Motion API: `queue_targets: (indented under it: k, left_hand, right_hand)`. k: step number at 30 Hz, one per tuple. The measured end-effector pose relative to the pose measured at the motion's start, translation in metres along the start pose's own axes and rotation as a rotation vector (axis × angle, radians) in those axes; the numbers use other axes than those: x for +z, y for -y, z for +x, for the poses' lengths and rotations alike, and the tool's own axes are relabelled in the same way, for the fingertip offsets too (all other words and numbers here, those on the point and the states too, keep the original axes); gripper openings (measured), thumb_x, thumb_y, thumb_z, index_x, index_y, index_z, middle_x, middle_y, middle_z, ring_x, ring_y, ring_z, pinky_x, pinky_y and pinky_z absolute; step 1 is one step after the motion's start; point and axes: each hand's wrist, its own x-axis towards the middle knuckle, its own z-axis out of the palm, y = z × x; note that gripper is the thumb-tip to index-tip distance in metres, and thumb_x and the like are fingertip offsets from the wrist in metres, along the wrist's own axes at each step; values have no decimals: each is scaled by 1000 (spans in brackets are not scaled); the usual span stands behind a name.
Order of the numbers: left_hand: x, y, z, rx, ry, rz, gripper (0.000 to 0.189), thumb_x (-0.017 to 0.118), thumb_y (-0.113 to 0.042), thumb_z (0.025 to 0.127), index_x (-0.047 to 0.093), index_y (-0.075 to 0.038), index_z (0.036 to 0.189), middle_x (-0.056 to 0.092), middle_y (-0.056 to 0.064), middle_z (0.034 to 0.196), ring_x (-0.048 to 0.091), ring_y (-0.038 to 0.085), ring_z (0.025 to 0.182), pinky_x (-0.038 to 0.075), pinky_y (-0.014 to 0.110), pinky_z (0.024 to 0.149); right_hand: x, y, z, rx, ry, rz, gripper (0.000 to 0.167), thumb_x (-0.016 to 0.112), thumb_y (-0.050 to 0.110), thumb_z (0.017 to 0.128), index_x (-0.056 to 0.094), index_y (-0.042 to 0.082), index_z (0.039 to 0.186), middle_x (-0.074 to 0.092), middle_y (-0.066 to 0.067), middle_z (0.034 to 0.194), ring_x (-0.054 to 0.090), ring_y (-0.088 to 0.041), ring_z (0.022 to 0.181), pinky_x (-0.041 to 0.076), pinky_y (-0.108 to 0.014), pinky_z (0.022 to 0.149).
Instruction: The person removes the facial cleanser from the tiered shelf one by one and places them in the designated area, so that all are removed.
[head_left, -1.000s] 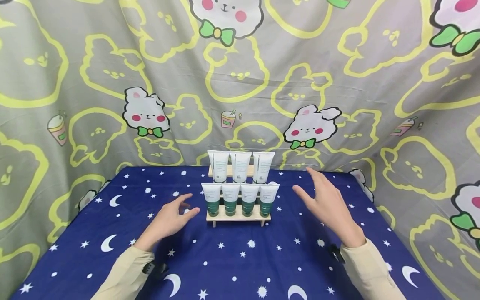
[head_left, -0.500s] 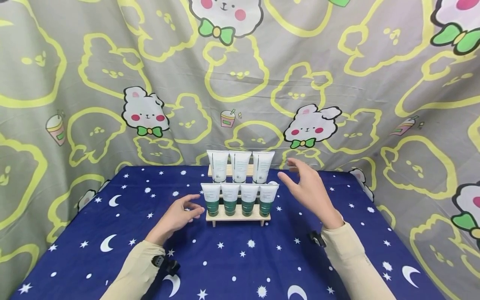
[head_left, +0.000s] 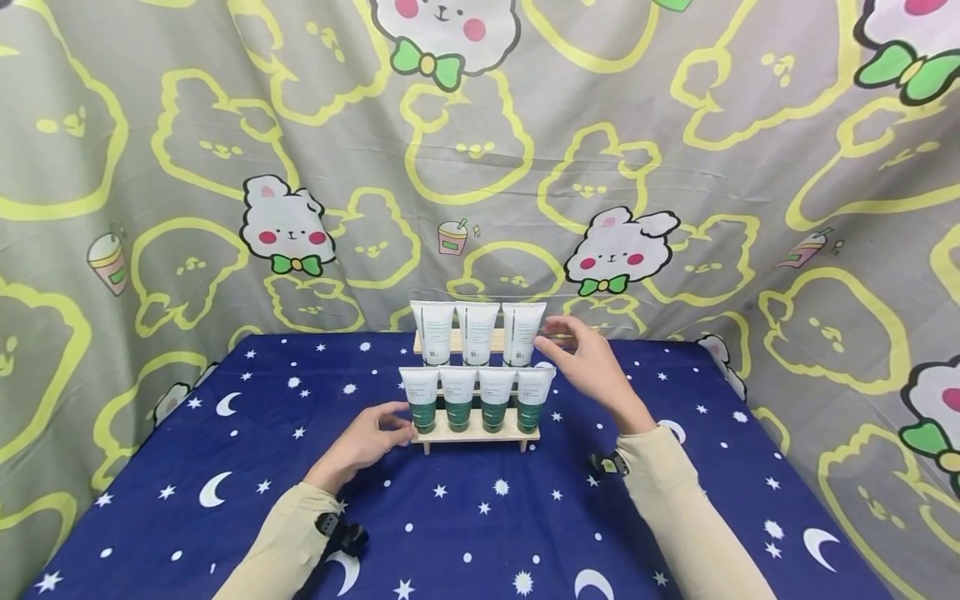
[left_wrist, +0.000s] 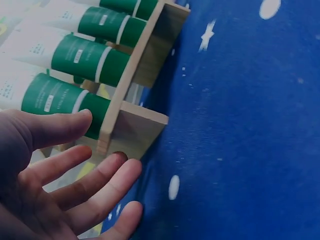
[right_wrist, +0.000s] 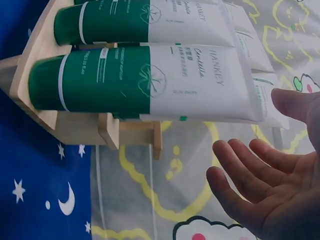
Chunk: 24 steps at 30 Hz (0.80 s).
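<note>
Long beige sleeves [head_left: 678,508], black wrist straps [head_left: 333,527], bare fingers [head_left: 396,408].

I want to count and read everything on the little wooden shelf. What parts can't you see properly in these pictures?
- Head view: the writing on the tubes is too small to read.
- Head view: the bottoms of the back tubes are hidden by the front row.
- Left wrist view: the rack is cut off by the top edge, and the left hand by the bottom edge.
- Right wrist view: the right hand is cut off at the corner.

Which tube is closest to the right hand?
The rightmost tube of the back row: the right hand hovers open just beside it, nearer than any front-row tube.
</note>
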Motion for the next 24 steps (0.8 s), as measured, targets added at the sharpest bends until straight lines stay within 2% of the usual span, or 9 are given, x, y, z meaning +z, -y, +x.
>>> queue_targets:
  k: [3, 9, 16, 24]
  left_hand:
    - [2, 3, 1, -9, -14, 14, 52, 72, -8, 93, 55, 7, 139, 75, 15, 108, 73, 24, 86, 53, 44, 89]
    - [5, 6, 5, -13, -38, -4, 50, 73, -6, 91, 58, 6, 137, 76, 15, 106, 74, 24, 85, 53, 43, 89]
    - [4, 5, 5, -37, -29, -9, 50, 75, -7, 91, 59, 4, 137, 76, 14, 108, 74, 23, 86, 52, 47, 92]
    - [4, 8, 6, -8, -6, -51, 48, 72, -4, 91, 58, 6, 136, 76, 17, 106, 74, 26, 86, 55, 41, 85]
  right_hand:
    - [5, 0, 4, 5, 14, 6, 51, 67, 37, 100, 57, 9, 141, 64, -12, 136, 63, -33, 125, 51, -52, 98]
    - [12, 0, 8, 2, 28, 9, 47, 68, 34, 100, 58, 10, 139, 64, -12, 134, 63, -33, 124, 52, -53, 97]
    - [17, 2, 10, 15, 31, 17, 45, 68, 33, 100, 58, 10, 137, 65, -12, 133, 63, -33, 125, 49, -54, 102]
    - [19, 0, 15, 48, 28, 38, 43, 67, 31, 100, 58, 8, 135, 67, -14, 132, 63, -34, 124, 48, -52, 103]
